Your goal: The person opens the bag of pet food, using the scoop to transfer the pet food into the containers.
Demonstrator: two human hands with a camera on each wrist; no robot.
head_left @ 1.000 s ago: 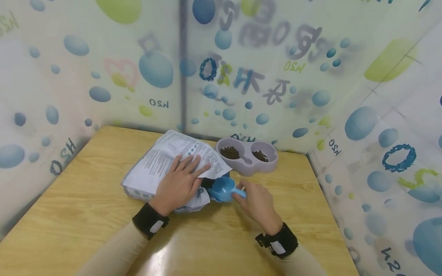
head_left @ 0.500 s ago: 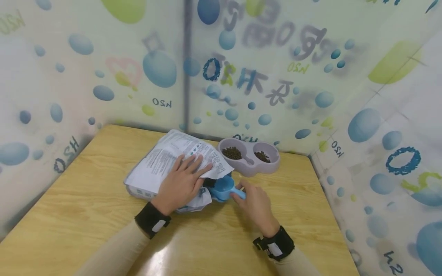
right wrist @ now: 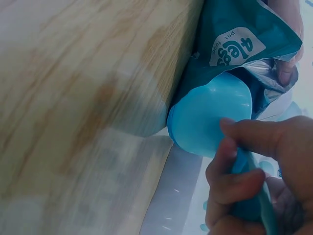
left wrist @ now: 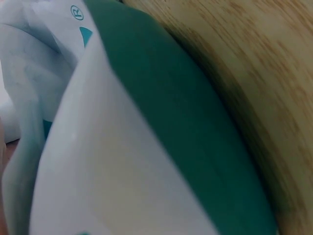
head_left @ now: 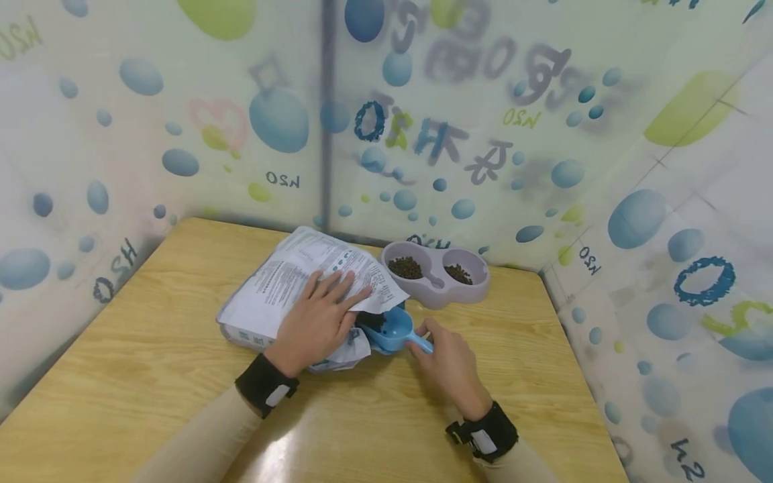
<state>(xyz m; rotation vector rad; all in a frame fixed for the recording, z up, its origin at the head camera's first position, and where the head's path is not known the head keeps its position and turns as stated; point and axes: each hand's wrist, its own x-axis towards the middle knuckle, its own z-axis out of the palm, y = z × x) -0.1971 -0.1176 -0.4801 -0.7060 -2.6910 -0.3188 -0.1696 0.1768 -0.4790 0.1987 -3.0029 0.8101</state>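
My left hand [head_left: 320, 318] lies on the white back of a pet food bag [head_left: 260, 288], fingers spread and nearly straight over its upper flap. In the right wrist view its thumb [right wrist: 284, 73] is at the silver-lined mouth of the bag. My right hand [head_left: 449, 359] pinches the handle of a light blue scoop [head_left: 400, 325] between thumb and fingers. The scoop's bowl sits at the bag's opening, with dark kibble [head_left: 371, 320] along its left side. In the right wrist view the scoop's rounded underside faces the camera. The left wrist view shows mostly the bag's white-and-green side.
Behind the scoop stands a grey double pet bowl [head_left: 430, 295], with brown kibble in both hollows. The wooden table [head_left: 362, 429] meets patterned walls [head_left: 423, 208] at the back and along the right side.
Dark kibble now shows in the left part of the scoop, which looked bare before. The scoop and right hand have shifted slightly at the bag's mouth. The left hand stays in place.
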